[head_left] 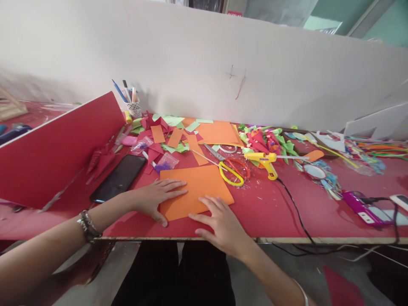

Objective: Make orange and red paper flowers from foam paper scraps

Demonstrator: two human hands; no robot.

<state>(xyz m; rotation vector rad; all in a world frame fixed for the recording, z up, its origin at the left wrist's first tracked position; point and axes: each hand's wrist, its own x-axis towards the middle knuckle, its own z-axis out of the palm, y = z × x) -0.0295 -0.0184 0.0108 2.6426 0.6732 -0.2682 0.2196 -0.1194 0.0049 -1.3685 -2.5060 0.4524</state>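
Note:
An orange sheet of paper [194,187] lies flat on the red table top in front of me. On its left edge rests my left hand [157,197], fingers stretched out and thumb apart. My right hand [219,221] touches the sheet's near right part with its fingers spread. Just beyond the sheet's far right corner lie scissors with yellow handles [235,175] and a pair with orange-red handles [240,166]. A yellow glue gun [263,161] with a glue stick in its back is farther right. Left of my left hand is a black phone [119,178].
A red board [63,148] stands upright at left. Behind are a pen cup [133,108], paper scraps [175,138], stacked orange paper [219,132] and red and green paper pieces [261,140]. A purple power strip [366,208] with cables sits at right.

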